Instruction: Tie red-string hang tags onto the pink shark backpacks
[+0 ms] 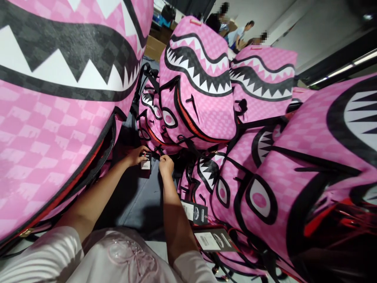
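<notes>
My left hand (138,155) is closed at the top of a dark hang tag (145,165) with a white label. Just to its right, my right hand (166,165) pinches something small and dark that I cannot make out. Both hands are low against the bottom front of a small pink checked backpack (153,135) with a shark-mouth print. A larger pink backpack (203,114) of the same print, its front pocket edged in red, stands beside and partly over the small one. The ends of my fingers are partly hidden.
A big pink backpack (53,129) rises close on my left. More pink backpacks (226,196) crowd the right, with hang tags (216,239) dangling. Another backpack (265,82) stands behind. Dark grey cloth (138,204) lies below my hands. Several people (238,35) are in the background.
</notes>
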